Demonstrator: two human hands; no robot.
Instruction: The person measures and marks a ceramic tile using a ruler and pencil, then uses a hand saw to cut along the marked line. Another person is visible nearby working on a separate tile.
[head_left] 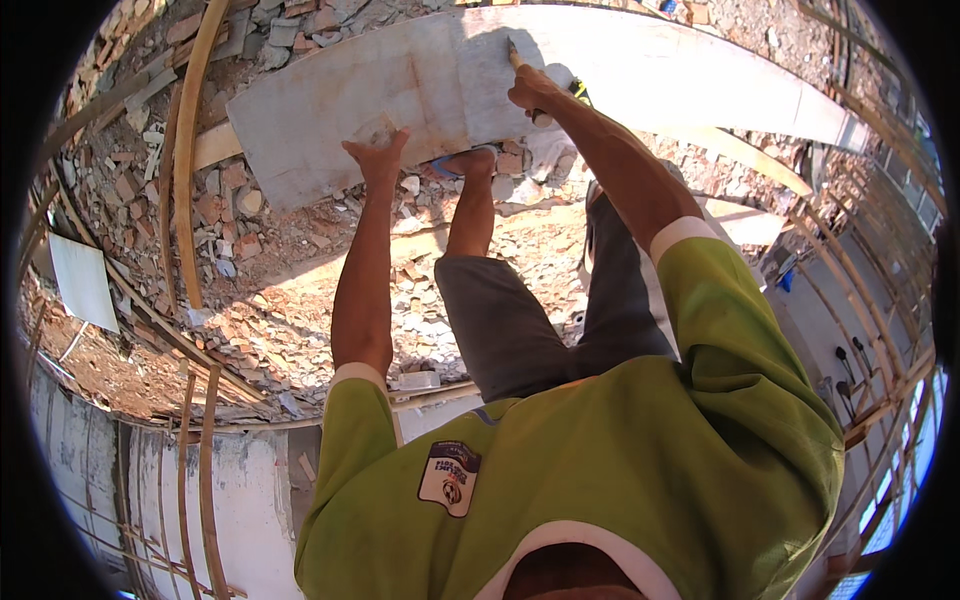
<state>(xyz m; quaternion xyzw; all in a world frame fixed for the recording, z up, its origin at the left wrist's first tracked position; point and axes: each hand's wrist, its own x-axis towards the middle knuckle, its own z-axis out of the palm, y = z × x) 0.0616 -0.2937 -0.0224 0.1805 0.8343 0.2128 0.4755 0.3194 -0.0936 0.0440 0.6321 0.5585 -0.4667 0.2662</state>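
A long, flat grey-white board [350, 110] lies across the rubble in front of me. Its right part is in glaring sunlight. My left hand [376, 157] is at the board's near edge, thumb and fingers spread apart over its surface. Farther right, my right hand [535, 92] is closed around a short wooden-handled tool [516, 56]. One end of it points away over the board and the rounded butt shows below my fist; its exact kind is unclear. Beside my right wrist is a small yellow-and-black object [580, 92], partly hidden by the arm.
Broken brick and rubble [235, 205] surround the board. My sandalled foot [470, 163] is at its near edge. A curved-looking wooden pole [186, 160] stands at the left, a timber plank [745, 152] runs under the right side, and bamboo poles [845, 290] line the far right.
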